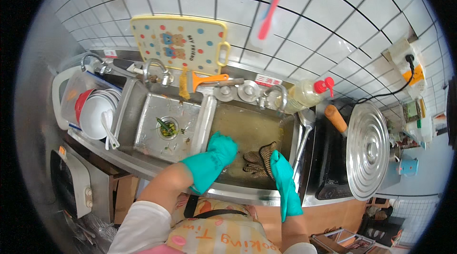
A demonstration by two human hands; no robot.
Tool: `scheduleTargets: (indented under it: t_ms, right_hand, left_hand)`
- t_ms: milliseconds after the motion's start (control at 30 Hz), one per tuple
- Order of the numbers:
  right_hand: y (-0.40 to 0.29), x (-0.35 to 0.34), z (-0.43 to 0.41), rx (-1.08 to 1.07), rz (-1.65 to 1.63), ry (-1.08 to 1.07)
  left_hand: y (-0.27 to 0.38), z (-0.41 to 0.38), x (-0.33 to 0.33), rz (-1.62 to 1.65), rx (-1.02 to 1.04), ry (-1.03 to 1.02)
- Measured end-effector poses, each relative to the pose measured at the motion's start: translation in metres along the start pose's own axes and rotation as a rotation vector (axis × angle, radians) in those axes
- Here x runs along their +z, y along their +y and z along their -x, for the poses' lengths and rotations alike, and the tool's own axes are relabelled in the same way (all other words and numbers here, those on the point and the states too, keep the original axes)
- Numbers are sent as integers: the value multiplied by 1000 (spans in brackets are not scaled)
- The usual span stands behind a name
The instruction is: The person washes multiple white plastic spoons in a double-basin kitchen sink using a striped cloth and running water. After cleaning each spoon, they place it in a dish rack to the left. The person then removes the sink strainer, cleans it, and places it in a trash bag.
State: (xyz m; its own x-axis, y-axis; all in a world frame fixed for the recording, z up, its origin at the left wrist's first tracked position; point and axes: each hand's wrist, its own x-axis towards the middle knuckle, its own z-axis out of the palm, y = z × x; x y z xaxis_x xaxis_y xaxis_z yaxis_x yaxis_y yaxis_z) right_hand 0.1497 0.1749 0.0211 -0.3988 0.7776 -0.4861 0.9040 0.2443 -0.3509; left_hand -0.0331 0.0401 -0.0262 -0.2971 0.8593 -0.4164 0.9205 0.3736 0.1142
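Note:
My left hand (223,147), in a teal rubber glove, is over the left part of the right sink basin (250,120), which holds murky water. Its fingertips are partly hidden, so whether it holds anything is unclear. At the basin's right side, my right hand (280,164), gloved alike, grips the edge of a striped brown-and-black cloth (257,161). The cloth hangs bunched at the water. In the left basin (150,122), green vegetable scraps (167,128) lie in the drain.
White bowls (94,118) fill a plastic bin at left. Behind the basins are curved faucets (157,65), an orange-handled scrubber (210,78), a pump bottle (307,93) and a cutting board (182,43). Metal ladles (303,136) and a large round lid (369,150) are at right.

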Motion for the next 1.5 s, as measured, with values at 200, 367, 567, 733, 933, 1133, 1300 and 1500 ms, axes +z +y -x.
scheduleTargets:
  t_ms: [200, 367, 567, 733, 933, 1133, 1300, 1500]
  right_hand:
    - [18, 3, 4, 62, -77, -56]
    - [28, 15, -6, 166, -101, -161]
    - [-11, -2, -12, -66, 71, -271]
    - [-23, 48, -36, -601, 224, -288]
    - [-30, 66, -59, -599, 193, -341]
    - [-9, 76, -61, -156, -512, -472]
    - [-27, 77, -36, -11, -647, -615]
    - [-30, 55, -32, -126, -47, -259]
  left_hand:
    - [33, -19, 63, -40, -127, -94]
    - [32, -6, 67, -235, 26, -71]
    - [13, -6, -16, -149, 346, 136]
    - [25, -8, -81, -780, 707, 257]
    - [24, -11, -108, -298, 348, 408]
    - [11, 12, -43, 452, -93, 217]
    - [33, -7, 64, 949, -211, 177]
    - [23, -7, 74, 1230, -506, -111]
